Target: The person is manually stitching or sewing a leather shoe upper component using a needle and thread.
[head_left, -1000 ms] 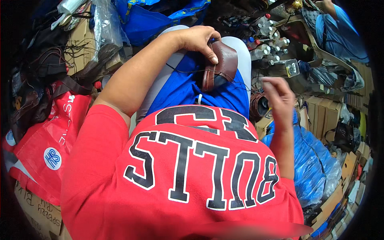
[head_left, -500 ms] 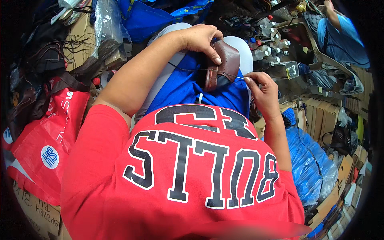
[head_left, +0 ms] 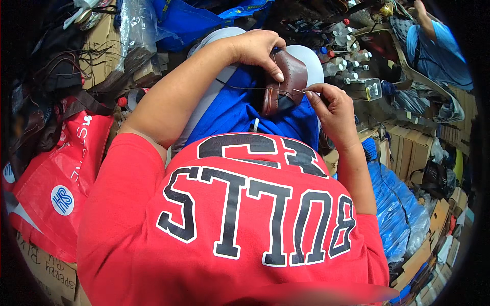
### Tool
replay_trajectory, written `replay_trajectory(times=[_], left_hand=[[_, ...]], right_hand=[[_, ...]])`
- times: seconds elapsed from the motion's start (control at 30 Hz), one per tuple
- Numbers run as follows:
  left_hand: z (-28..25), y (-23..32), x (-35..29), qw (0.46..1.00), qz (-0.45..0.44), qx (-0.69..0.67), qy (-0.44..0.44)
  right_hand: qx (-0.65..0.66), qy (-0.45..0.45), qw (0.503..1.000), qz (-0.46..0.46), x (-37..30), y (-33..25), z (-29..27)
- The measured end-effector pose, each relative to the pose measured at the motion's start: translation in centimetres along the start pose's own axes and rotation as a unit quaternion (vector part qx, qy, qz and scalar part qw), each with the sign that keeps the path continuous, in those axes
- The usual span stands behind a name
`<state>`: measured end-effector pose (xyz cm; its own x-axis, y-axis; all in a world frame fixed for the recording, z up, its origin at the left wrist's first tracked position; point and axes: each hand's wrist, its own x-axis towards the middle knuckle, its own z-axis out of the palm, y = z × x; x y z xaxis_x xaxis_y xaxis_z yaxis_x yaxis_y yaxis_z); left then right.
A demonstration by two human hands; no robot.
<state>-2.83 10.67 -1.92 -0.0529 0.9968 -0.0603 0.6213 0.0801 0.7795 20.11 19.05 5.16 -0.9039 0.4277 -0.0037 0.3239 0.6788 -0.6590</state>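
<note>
A dark brown leather shoe (head_left: 290, 76) rests on my lap, over blue shorts (head_left: 224, 109). My left hand (head_left: 265, 51) is closed round its far left part, the thumb lying along the leather. Just right of the shoe, my right hand (head_left: 329, 104) pinches a thin needle (head_left: 298, 91) between thumb and forefinger, its tip by the shoe's side. A dark thread (head_left: 250, 88) runs across the shoe and off to the left. A row of small holes shows along the leather. The left fingertips are hidden behind the shoe.
Several bottles (head_left: 347, 61) stand at the far right, with a square clear container (head_left: 368, 88) nearer. A red bag (head_left: 61, 188) lies on the left and a blue plastic bag (head_left: 390, 204) on the right. Another person's blue clothing (head_left: 441, 56) shows at the far right.
My right hand has shifted slightly up and left with the needle, toward the shoe's side. The left hand and the shoe have barely moved.
</note>
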Motion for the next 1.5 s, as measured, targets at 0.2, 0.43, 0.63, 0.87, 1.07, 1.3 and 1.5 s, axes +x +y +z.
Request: replay_trajectory(times=[0.2, 0.43, 0.63, 0.87, 1.07, 1.3, 1.5], left_hand=[[0.1, 0.0, 0.0, 1.0, -0.001, -0.006, 0.0], [0.5, -0.1, 0.6, 1.0, 0.011, 0.008, 0.008], [0.8, -0.3, 0.7, 1.0, 0.016, 0.021, 0.0], [1.2, -0.1, 1.2, 0.999, -0.003, 0.039, 0.002], [-0.3, -0.1, 0.9, 0.999, 0.005, 0.037, -0.036], [-0.8, 0.5, 1.1, 0.995, -0.017, 0.046, -0.087], [0.0, 0.1, 1.5, 0.996, 0.001, 0.065, -0.054]], right_hand=[[-0.092, -0.016, 0.995, -0.022, 0.3, -0.7, -0.1], [0.254, -0.103, 0.951, 0.147, 0.7, 4.0, 0.6], [0.203, -0.117, 0.97, 0.059, 0.3, 6.1, 1.1], [0.185, -0.054, 0.981, 0.037, 0.4, 4.7, 2.6], [0.1, -0.049, 0.994, -0.006, 0.7, 3.1, 1.1], [-0.029, -0.105, 0.993, -0.039, 1.4, 1.6, 0.0], [-0.011, -0.149, 0.989, -0.01, 1.8, 1.9, -0.4]])
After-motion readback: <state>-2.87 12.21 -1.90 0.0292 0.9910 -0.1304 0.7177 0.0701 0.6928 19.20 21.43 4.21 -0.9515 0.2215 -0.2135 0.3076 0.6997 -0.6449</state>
